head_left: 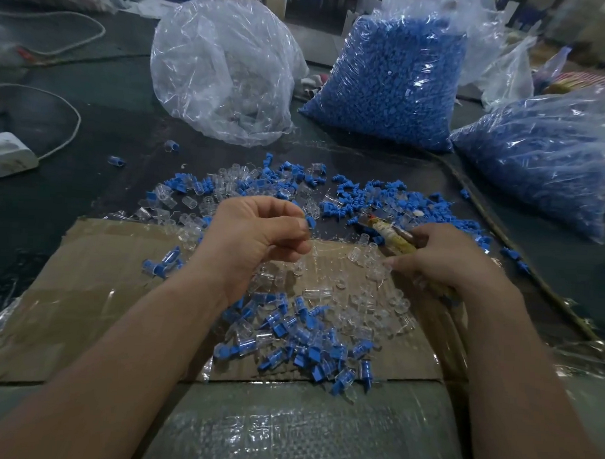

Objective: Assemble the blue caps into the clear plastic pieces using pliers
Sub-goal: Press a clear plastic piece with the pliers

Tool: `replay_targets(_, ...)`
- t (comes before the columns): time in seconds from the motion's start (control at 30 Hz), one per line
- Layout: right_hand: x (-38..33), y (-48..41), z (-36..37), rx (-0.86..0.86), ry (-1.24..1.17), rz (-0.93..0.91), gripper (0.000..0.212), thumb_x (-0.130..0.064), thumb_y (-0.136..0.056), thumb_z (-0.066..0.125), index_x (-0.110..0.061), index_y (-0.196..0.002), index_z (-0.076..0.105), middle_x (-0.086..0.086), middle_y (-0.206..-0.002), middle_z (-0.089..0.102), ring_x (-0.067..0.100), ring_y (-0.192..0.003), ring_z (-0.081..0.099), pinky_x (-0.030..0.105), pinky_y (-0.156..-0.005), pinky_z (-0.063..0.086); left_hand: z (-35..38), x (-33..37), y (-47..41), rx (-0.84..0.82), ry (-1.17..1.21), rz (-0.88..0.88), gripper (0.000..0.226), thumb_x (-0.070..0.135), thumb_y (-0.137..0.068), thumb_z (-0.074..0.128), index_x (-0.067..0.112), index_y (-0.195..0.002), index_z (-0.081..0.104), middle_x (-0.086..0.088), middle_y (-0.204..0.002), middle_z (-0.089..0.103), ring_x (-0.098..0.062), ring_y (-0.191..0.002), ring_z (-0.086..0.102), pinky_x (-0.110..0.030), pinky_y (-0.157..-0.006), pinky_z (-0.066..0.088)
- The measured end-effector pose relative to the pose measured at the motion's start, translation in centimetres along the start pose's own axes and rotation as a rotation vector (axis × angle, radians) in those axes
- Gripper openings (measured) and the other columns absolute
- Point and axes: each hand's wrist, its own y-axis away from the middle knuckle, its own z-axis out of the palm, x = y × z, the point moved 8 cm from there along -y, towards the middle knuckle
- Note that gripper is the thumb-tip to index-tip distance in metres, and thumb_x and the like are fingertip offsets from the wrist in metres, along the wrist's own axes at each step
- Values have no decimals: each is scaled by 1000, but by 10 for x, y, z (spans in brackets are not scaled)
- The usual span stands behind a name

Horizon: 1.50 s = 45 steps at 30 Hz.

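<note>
Dark table [92, 126] strewn with parts, with a flattened cardboard sheet [87, 273] across its near edge. Along the far edge, a clear bag [224, 72] and a bag of blue caps [392, 81]; at the right edge a second blue bag [553, 162], cut off by the frame.

Loose blue caps [364, 197] and clear plastic pieces [227, 182] scattered mid-table beyond the cardboard. Heap of assembled pieces [300, 346] near the cardboard's front edge.

Left hand [256, 234] raised over the cardboard's far edge, fingers curled, pinching one blue cap [310, 222] between thumb and forefinger. Cap mostly hidden, so its direction hard to make out.

Right hand [440, 261] wrapped round the pliers [386, 232] by their tape-bound handles. Long axis running from the palm toward the far left, nose low among the loose caps and blurred; jaws open or closed, impossible to tell.

White power block [9, 153] with cable near the left edge.
</note>
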Motion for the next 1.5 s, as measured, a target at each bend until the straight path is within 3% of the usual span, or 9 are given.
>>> replay_targets(0.13, -10, 3, -14, 184, 73, -98, 46, -27, -67, 75, -18, -107, 54, 1, -98, 51, 18, -88, 47, 33, -74, 39, -1, -1, -1, 7, 2, 6, 8, -7, -77, 59, 1, -76, 58, -5, -59, 66, -14, -53, 64, -18, -49, 52)
replay_targets(0.27, -24, 13, -31, 379, -168, -234, 42, -6, -75, 62, -20, -113, 53, -2, -94, 50, 17, -84, 49, 34, -72, 40, -3, -1, -2, 32, 20, 12, 10, -8, -80, 56, 2, -77, 57, -4, -58, 66, -13, -53, 64, -18, -50, 52)
replay_targets(0.4, -39, 29, -41, 495, -252, -419, 21, -19, -82, 64, -21, -100, 55, -3, -87, 56, 14, -76, 51, 30, -68, 37, -4, -2, -3, 58, 30, 34, 10, -7, -81, 55, 3, -78, 56, -2, -58, 66, -13, -54, 64, -18, -50, 52)
replay_targets(0.53, -60, 39, -30, 450, -188, -534, 30, -25, -79, 68, -18, -106, 55, -6, -92, 49, 14, -83, 49, 33, -72, 40, -8, -2, -4, 105, 45, 62, 13, -7, -82, 55, 5, -77, 56, -1, -58, 66, -12, -55, 64, -18, -51, 52)
replay_targets(0.73, -81, 46, -12, 354, -70, -677, 34, -25, -81, 66, -15, -111, 55, -10, -96, 43, 4, -84, 38, 18, -69, 25, -14, 3, -3, 184, 89, 128, 12, -5, -82, 57, 6, -78, 58, -6, -66, 65, -11, -56, 63, -18, -53, 52)
replay_targets(0.93, -89, 48, -1, 271, -28, -729, 39, -26, -82, 66, -14, -117, 53, -11, -99, 42, 4, -89, 39, 16, -75, 26, -14, 5, -3, 202, 91, 153, 14, -7, -81, 57, 6, -77, 58, -4, -67, 65, -10, -56, 64, -17, -52, 52)
replay_targets(1.1, -89, 47, 3, 227, -49, -729, 35, -26, -82, 66, -15, -113, 54, -14, -93, 41, 0, -78, 35, 1, -70, 26, -14, 7, -3, 202, 78, 165, 13, -7, -82, 57, 5, -79, 58, -6, -70, 64, -9, -56, 64, -17, -53, 52)
replay_targets(1.27, -90, 46, 5, 183, -62, -728, 27, -29, -82, 64, -19, -104, 53, -21, -82, 37, -9, -76, 37, 3, -68, 27, -13, 7, -2, 196, 48, 161, 13, -7, -82, 56, 6, -79, 59, -6, -72, 65, -9, -58, 64, -17, -54, 52)
replay_targets(1.5, -94, 51, 7, 177, -64, -718, 22, -30, -83, 63, -28, -95, 45, -21, -78, 38, -4, -72, 38, 14, -61, 28, -11, 11, 1, 216, -14, 217, 15, -8, -83, 56, 7, -78, 58, -9, -72, 64, -8, -56, 64, -17, -54, 52)
